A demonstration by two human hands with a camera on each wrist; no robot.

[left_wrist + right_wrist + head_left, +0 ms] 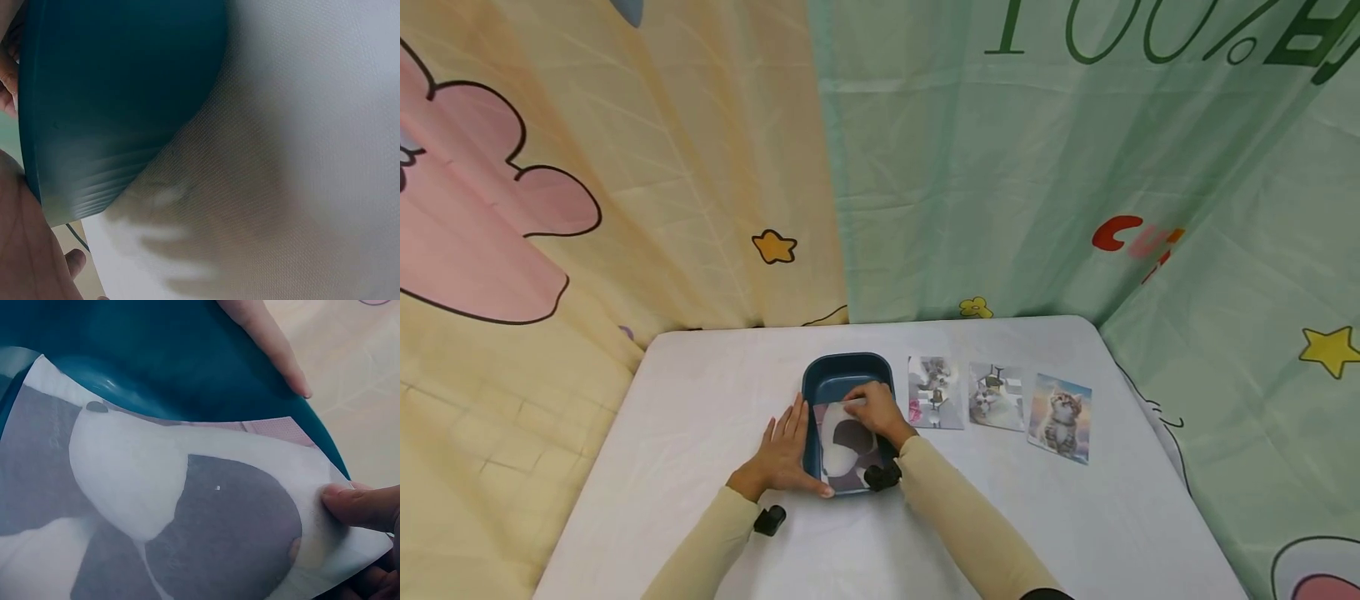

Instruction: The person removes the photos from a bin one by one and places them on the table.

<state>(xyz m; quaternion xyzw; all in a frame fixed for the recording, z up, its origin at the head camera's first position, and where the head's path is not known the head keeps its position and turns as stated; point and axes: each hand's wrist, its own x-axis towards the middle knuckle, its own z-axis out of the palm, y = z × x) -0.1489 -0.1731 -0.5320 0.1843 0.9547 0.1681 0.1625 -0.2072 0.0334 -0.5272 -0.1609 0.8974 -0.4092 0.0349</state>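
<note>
My right hand (pixel 875 408) pinches the far edge of a printed sheet (pixel 850 454), thumb (pixel 353 505) on the upper face and fingers curled underneath. The sheet spreads from that grip toward me and to the left, over the dark blue tray (pixel 844 360); whether its near end rests on the bottom, I can't tell. My left hand (pixel 784 458) lies against the tray's left side, fingers straight and a little apart, thumb reaching toward the near rim.

I judge the sheet very light and thin, more floppy than stiff: one long edge bows between its corners. Its face has a faint sheen (so perhaps a bit slick), and a hard pinch could crease it. An edge near a corner, held lightly between thumb and fingers, seems the best hold; the middle would buckle.

Beyond my right hand, to its right, three pictures lie in a row on the white table (pixel 700 417): two pale ones (pixel 936 412) (pixel 996 408), then a kitten picture (pixel 1062 425).
</note>
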